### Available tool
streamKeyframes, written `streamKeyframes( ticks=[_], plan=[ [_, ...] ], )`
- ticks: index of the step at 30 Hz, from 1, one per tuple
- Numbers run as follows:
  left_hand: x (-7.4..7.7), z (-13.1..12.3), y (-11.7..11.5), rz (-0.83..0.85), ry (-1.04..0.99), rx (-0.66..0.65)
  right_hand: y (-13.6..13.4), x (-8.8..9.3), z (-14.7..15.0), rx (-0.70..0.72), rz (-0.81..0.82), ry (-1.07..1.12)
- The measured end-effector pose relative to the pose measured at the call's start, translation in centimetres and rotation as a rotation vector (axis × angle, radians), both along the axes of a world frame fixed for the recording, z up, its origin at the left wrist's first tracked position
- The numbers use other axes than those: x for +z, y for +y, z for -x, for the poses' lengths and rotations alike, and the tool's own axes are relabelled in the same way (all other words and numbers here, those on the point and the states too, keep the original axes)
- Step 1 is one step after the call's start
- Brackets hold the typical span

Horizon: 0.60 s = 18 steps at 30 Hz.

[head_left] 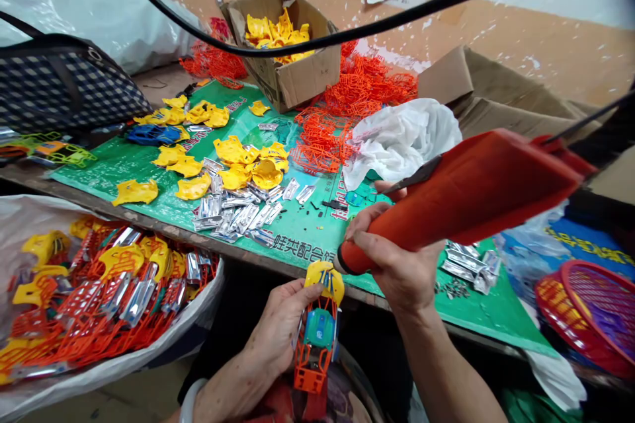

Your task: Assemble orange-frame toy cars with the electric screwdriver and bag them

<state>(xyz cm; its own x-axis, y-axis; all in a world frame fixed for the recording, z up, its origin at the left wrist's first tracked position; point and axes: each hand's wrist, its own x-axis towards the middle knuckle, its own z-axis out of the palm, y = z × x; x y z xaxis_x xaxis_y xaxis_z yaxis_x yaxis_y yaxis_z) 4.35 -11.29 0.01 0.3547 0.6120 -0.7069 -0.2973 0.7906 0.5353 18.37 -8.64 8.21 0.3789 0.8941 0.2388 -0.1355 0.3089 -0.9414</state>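
My left hand (278, 324) is closed around a toy car (317, 337) with an orange lattice frame, a teal middle piece and a yellow part at its far end. The thumb presses near the yellow part. My right hand (397, 264) wraps the barrel of a power screwdriver (446, 192) covered in red material, slanting down to the left. Its dark nose meets or nearly meets the yellow part; the bit itself is hard to make out. Beyond the hands, silver plates (243, 215) and yellow shells (235, 152) lie on the green sheet (307, 238).
A white sack (211, 304) of toy parts stands at the left. A cardboard box (307, 79) with yellow shells sits at the back, beside orange frames (367, 86). Red baskets (560, 277) lie at the right. A black cable (397, 10) crosses overhead.
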Motion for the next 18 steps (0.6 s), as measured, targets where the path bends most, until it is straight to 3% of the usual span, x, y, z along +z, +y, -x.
streamKeyframes(
  ticks=[18],
  plan=[
    [0.34,-0.07,-0.13,-0.014,0.014,0.019,-0.03,-0.66,0.39,-0.053,0.029,-0.056]
  ],
)
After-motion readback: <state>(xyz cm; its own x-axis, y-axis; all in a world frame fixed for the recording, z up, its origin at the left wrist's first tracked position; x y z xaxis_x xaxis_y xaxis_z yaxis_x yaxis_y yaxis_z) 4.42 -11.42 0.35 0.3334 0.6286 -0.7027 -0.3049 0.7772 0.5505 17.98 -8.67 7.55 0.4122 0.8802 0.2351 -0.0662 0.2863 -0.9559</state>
